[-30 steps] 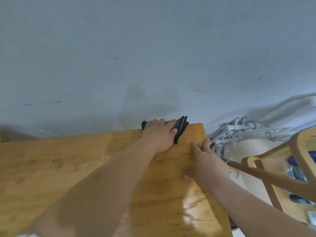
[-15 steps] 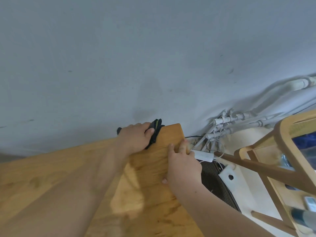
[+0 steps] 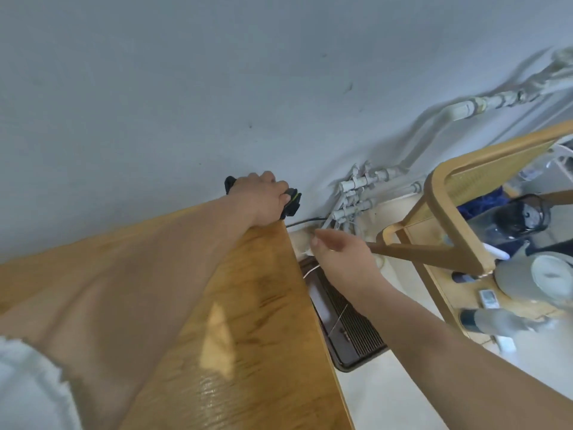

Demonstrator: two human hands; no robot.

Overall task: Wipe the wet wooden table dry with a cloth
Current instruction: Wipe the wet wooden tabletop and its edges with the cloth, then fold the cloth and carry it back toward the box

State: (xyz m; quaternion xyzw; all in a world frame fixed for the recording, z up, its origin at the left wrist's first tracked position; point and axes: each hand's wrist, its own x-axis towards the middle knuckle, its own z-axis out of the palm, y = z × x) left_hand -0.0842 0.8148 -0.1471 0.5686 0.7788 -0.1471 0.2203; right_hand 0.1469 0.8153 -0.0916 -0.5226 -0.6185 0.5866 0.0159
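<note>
The wooden table [image 3: 263, 305] fills the lower left, with a wet sheen near its front right edge [image 3: 214, 395]. My left hand [image 3: 260, 197] grips a dark cloth [image 3: 291, 203] with a yellow-green stripe at the table's far right corner, against the wall. The hand covers most of the cloth. My right hand [image 3: 341, 259] hovers just off the table's right edge, above the floor, with loosely bent fingers and nothing in it.
A wooden chair [image 3: 449, 212] stands to the right with a dark bottle [image 3: 511, 221] and a white pot [image 3: 542, 280] on it. White pipes [image 3: 356, 193] run along the wall. A dark grilled appliance [image 3: 350, 321] lies on the floor beside the table's right edge.
My right hand has lifted off the table's right edge and moved out over the floor. My left hand has pushed the cloth to the far right corner. The view swung right.
</note>
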